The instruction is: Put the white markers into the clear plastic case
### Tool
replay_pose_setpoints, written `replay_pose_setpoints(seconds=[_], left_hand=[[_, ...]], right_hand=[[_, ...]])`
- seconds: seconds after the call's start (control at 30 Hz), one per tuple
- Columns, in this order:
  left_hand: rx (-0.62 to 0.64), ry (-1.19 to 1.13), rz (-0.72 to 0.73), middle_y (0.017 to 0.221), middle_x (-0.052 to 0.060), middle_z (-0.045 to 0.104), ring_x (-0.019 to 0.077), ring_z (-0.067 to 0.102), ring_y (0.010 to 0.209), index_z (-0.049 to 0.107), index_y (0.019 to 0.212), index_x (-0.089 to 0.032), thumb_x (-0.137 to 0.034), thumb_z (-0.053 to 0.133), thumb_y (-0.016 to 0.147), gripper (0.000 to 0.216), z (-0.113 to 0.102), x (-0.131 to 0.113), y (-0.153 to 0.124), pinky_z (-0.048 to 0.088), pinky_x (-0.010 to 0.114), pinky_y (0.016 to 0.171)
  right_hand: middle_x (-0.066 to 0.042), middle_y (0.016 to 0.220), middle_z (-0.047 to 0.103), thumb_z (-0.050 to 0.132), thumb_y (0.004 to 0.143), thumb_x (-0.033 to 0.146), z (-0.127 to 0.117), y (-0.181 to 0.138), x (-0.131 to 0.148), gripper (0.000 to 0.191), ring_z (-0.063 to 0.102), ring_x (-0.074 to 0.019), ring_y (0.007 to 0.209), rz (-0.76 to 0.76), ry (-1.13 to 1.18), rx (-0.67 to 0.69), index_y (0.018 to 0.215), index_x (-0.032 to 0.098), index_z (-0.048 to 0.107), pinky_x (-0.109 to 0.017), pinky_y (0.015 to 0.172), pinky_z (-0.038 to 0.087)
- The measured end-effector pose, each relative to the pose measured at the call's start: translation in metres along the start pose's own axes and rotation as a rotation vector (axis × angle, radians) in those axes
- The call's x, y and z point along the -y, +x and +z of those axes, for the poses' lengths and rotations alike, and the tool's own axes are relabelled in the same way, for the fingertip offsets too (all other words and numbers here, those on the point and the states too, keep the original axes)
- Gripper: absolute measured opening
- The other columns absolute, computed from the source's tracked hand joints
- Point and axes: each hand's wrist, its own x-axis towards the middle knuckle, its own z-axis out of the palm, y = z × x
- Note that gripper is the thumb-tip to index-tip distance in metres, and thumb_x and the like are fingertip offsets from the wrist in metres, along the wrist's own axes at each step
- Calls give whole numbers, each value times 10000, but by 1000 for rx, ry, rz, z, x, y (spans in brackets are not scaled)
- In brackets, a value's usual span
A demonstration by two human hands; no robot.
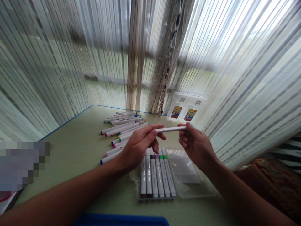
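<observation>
A white marker (172, 129) is held level between both hands, above the table. My left hand (141, 141) pinches its left end between thumb and fingers. At the other end, my right hand (194, 141) grips the tip with thumb and forefinger, hiding that end. Below them lies a clear plastic case (156, 198) with several white markers (160, 179) side by side, some with black, purple and green bands. Its transparent lid (196, 196) is folded out to the right, with a pale sheet in it. Left of my left hand, many loose markers (122, 128) lie in a rough pile.
Two clear packages with yellow labels (183, 113) stand at the back by the string curtain (113, 56). A blue object (122, 219) sits at the near edge. Something blurred out (21, 169) lies at the left; patterned fabric (270, 175) is at the right.
</observation>
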Motion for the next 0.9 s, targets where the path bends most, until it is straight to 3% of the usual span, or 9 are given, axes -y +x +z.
replay_pose_setpoints(seconds=[0.43, 0.9], left_hand=[[-78, 184, 16, 826, 63, 667, 72, 529, 516, 623, 1075, -76, -252, 538, 913, 254, -3, 1, 4, 473, 235, 512], [-139, 264, -42, 709, 1, 625, 85, 563, 499, 601, 929, -112, -301, 657, 837, 217, -1, -4, 2, 502, 221, 495]], right_hand=[[-26, 586, 636, 741, 788, 324, 1, -2, 0, 216, 447, -53, 421, -30, -73, 5, 793, 107, 750, -149, 346, 377], [-13, 577, 632, 789, 747, 302, 1, -10, -4, 160, 442, -70, 427, -112, -339, 136, 752, 148, 747, -196, 372, 395]])
